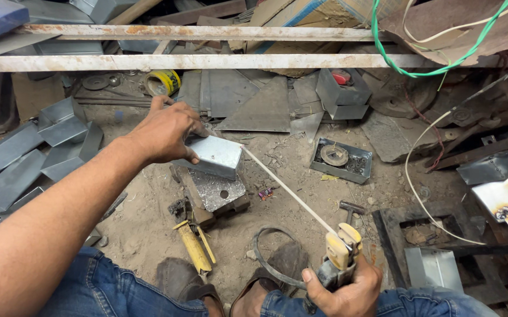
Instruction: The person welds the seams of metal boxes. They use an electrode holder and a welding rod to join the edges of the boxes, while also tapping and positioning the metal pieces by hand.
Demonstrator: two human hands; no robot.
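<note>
My left hand [163,132] grips a small folded sheet-metal box [214,155] from above, holding it on a flat metal block [217,191] on the dirt floor. Low in the frame, my right hand [348,287] is closed on a welding electrode holder [341,253] with yellowish jaws. A long thin welding rod [286,191] runs from the holder up and to the left, and its tip meets the box's right edge. A dark cable [265,258] loops from the holder past my sandalled feet.
Yellow-handled pliers [194,246] lie beside the block. Folded metal channels [25,158] are stacked at left. A shallow tray of washers [341,159], a hammer [352,209], scrap sheets and a square frame [418,226] lie around. Two rusty white bars [207,61] cross above; green wire [436,70] hangs at right.
</note>
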